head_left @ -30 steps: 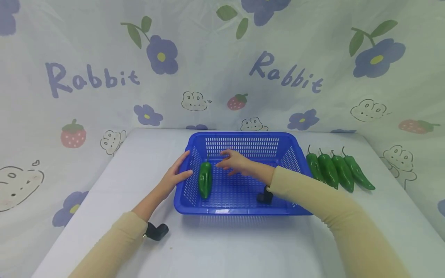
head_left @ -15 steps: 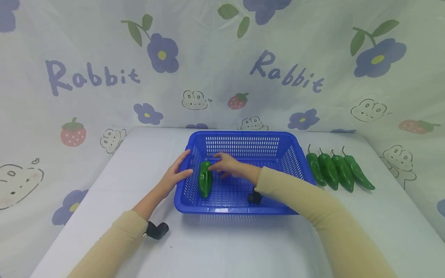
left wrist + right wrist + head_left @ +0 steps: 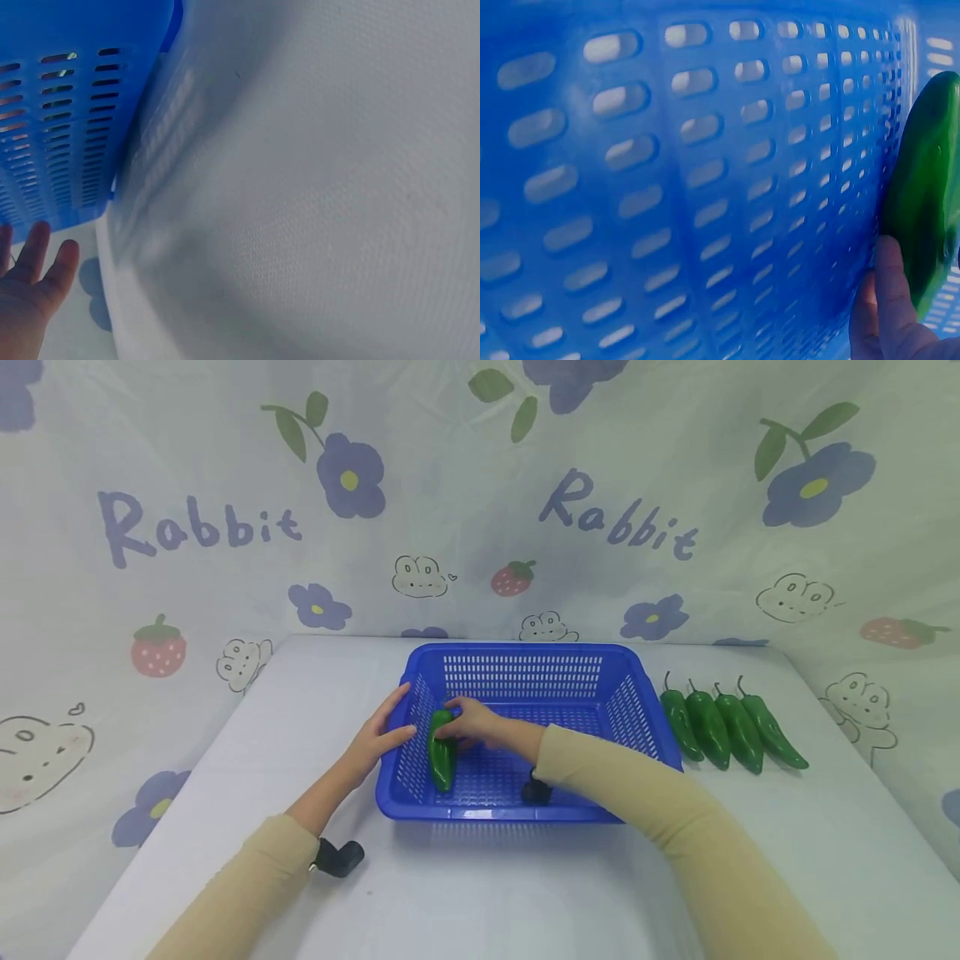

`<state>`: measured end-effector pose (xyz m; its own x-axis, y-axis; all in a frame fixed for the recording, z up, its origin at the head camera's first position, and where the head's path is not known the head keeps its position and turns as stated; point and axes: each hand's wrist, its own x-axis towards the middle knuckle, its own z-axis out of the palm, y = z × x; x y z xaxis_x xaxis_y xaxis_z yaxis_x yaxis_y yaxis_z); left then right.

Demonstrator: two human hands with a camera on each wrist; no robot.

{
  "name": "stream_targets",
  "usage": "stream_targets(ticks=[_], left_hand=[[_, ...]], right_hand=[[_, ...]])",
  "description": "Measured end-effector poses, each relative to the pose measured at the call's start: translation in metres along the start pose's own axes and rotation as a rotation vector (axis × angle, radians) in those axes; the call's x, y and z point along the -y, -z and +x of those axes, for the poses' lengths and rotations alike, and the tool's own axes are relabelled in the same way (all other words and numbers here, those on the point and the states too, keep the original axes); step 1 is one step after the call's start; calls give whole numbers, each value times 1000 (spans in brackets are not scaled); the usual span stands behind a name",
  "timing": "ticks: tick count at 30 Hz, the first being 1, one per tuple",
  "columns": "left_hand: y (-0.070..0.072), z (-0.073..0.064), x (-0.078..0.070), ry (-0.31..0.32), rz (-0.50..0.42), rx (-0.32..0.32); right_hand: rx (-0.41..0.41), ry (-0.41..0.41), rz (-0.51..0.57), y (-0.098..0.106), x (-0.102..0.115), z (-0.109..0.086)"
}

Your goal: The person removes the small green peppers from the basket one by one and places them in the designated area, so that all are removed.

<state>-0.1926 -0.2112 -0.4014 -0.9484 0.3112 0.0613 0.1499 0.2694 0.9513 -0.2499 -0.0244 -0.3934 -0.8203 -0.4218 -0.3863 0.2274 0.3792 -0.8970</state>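
A blue plastic basket (image 3: 517, 815) stands on the white table, and a long green chili pepper (image 3: 441, 768) lies along its left side. My right hand (image 3: 480, 724) reaches into the basket and grips the pepper near its stem end, thumb and fingers on either side. In the right wrist view, fingers (image 3: 893, 292) lie along the glossy green chili pepper (image 3: 928, 180) beside the perforated wall. My left hand (image 3: 372, 745) rests at the basket's left rim with straight, spread fingers; the left wrist view catches only part of this hand (image 3: 30, 289) beside the blue wall.
Several more green chili peppers (image 3: 708, 729) lie side by side on the table (image 3: 480, 893), right of the basket. Black wrist cameras (image 3: 339, 858) sit at both wrists. A patterned cloth (image 3: 480, 468) hangs behind the table.
My right hand has moved left and slightly down inside the basket, from beside the chili pepper to a grip on it. The left hand keeps its place at the rim.
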Motion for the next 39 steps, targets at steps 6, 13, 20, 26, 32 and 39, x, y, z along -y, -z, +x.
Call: stream_targets(ticks=[6, 13, 20, 26, 32, 39], left_hand=[[0, 0, 0, 4, -14, 3], [0, -1, 0, -1, -12, 1], [0, 0, 0, -9, -5, -1], [0, 0, 1, -8, 8, -3], [0, 0, 2, -2, -5, -6], [0, 0, 1, 4, -7, -9]], right_hand=[[7, -5, 4, -4, 0, 1], [5, 17, 11, -7, -1, 1], [14, 31, 33, -7, 1, 2], [8, 33, 10, -3, 5, 0], [49, 61, 53, 8, 9, -12], [89, 90, 97, 30, 15, -33]])
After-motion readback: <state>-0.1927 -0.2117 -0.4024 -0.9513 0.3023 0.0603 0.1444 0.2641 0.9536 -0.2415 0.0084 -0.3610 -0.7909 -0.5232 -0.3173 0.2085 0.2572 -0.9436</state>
